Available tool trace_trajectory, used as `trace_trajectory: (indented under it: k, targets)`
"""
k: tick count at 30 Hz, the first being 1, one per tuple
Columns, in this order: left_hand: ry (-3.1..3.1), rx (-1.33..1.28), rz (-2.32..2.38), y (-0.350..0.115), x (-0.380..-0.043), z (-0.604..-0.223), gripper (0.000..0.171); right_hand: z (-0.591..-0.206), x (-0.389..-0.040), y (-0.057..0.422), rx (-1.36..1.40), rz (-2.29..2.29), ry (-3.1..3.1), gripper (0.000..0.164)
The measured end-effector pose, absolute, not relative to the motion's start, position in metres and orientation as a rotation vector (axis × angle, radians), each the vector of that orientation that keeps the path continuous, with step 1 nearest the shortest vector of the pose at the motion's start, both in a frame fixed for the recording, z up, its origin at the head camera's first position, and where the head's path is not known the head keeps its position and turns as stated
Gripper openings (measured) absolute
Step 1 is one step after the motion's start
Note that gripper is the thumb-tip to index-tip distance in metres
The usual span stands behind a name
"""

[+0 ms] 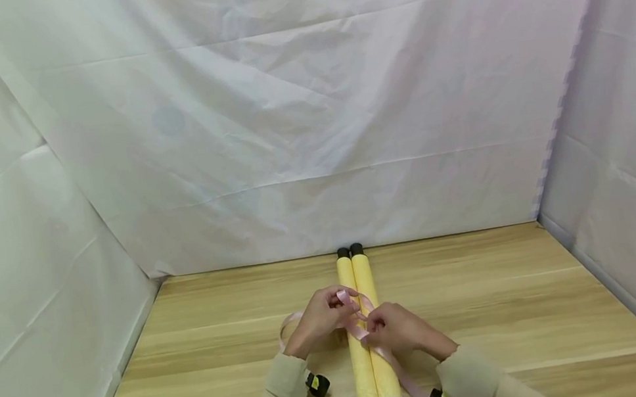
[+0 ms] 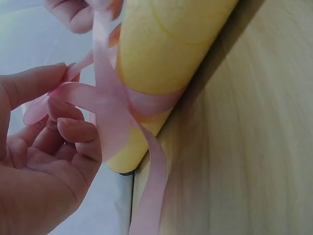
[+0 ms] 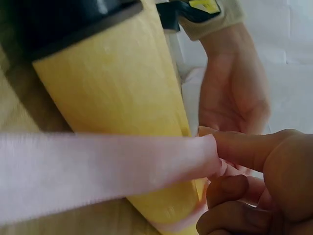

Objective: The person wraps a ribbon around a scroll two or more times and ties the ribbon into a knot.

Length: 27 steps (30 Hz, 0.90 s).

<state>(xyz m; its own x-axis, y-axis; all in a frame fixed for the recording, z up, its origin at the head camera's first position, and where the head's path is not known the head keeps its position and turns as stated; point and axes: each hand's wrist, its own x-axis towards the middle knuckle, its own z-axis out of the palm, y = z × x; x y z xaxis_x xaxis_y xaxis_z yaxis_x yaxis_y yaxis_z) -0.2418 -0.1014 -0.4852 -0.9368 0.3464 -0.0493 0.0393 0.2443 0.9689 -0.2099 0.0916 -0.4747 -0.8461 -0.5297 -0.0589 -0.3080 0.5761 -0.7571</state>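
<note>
Two yellow tubes (image 1: 362, 372) with black end caps lie side by side on the table, pointing away from me. A pink ribbon (image 2: 151, 102) passes round them, with its strands crossing on top. My left hand (image 1: 324, 311) pinches a loop of the ribbon between thumb and fingers, above the left tube. Close by on the right, my right hand (image 1: 396, 328) pinches another part of the ribbon between thumb and index finger. One ribbon tail hangs toward the near right, and another curls out left of the tubes. The wrapping's underside is hidden.
The wood-grain table (image 1: 516, 306) extends on both sides of the tubes. White cloth (image 1: 309, 127) hangs behind it and along both sides. Black wrist cameras (image 1: 318, 385) are strapped beneath the sleeves.
</note>
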Motion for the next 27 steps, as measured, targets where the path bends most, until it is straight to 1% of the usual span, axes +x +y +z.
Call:
trace_trajectory:
  k: [8,12,15,21,27]
  targets:
    - [2.294,0.42,1.745,-0.103,-0.239,-0.481,0.023,-0.472,-0.217,0.119,-0.59,-1.169,2.576,0.025]
    - [2.314,0.447,1.739,-0.102,-0.232,-0.468,0.022,-0.471,-0.219,0.131,-0.609,-1.182,2.578,0.025]
    - [2.293,0.484,1.767,-0.103,-0.229,-0.464,0.02,-0.47,-0.22,0.14,-0.606,-1.184,2.564,0.023]
    - [2.224,0.538,1.785,-0.105,-0.228,-0.461,0.021,-0.467,-0.221,0.156,-0.679,-1.126,2.518,0.014]
    - [2.202,0.531,1.798,-0.104,-0.228,-0.461,0.02,-0.466,-0.218,0.16,-0.735,-1.019,2.473,0.013]
